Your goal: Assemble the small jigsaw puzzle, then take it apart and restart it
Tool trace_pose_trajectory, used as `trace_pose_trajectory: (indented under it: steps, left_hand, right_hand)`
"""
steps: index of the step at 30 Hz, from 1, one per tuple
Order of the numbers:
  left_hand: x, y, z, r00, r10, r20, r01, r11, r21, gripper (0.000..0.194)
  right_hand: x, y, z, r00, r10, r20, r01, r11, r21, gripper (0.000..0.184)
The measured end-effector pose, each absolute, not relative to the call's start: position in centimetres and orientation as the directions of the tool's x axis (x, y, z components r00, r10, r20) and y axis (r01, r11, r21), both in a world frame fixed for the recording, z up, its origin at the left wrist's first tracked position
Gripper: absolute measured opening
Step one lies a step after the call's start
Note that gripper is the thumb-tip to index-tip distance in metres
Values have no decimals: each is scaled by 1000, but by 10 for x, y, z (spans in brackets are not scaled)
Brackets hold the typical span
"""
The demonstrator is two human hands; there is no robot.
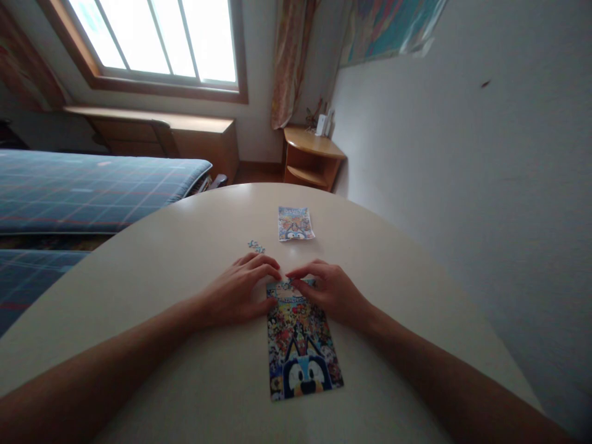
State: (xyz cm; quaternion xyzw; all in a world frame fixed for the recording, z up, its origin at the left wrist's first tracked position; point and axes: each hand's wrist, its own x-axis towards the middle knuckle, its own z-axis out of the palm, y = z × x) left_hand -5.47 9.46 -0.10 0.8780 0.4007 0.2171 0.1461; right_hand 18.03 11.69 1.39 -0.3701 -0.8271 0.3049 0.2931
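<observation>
blue plaid mattress (92,188), wood-framed window (139,37) above a desk (198,123), patterned curtains (291,61), wooden corner shelf (314,142), poster (386,28) on the wall (439,154)

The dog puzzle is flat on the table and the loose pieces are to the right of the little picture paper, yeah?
Not quite: the loose pieces are left of the little picture paper, as the head view shows. The dog puzzle does lie flat on the table.
</observation>
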Motion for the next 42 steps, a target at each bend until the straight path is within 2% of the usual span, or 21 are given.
trace_pose_trajectory:
  steps: [2,5,7,9,12,16,22,28,42]
  left_hand:
    - [-55,96,-2,542,787,296,649,-615,448,25]
    - [-59,102,-6,334,858,390,740,-495,455,19]
    - [-64,108,-10,191,887,421,815,-382,435,26]
    - [-68,114,-14,139,905,401,861,-311,402,37]
    - [-71,118,-17,195,919,343,894,-310,323,45]
    - [-70,116,-17,265,907,326,894,-358,269,33]
    - [-67,114,-13,340,866,366,820,-463,336,22]
    - [-66,115,-14,321,890,324,804,-437,403,18]
    - [-67,115,-15,329,887,323,767,-451,457,14]
  right_hand:
    - [181,119,11,-520,812,265,442,521,-730,16]
    - [184,125,7,-457,844,281,470,498,-729,17]
    - [188,130,5,-413,861,297,511,489,-707,18]
    - [192,135,4,-368,876,311,564,476,-674,19]
    - [196,143,5,-311,899,309,639,438,-632,20]
    - [199,147,5,-262,919,294,701,391,-596,21]
    - [200,149,3,-261,925,276,741,375,-557,20]
    - [200,150,2,-257,927,275,749,370,-549,20]
    - [200,149,3,-263,924,277,750,377,-544,18]
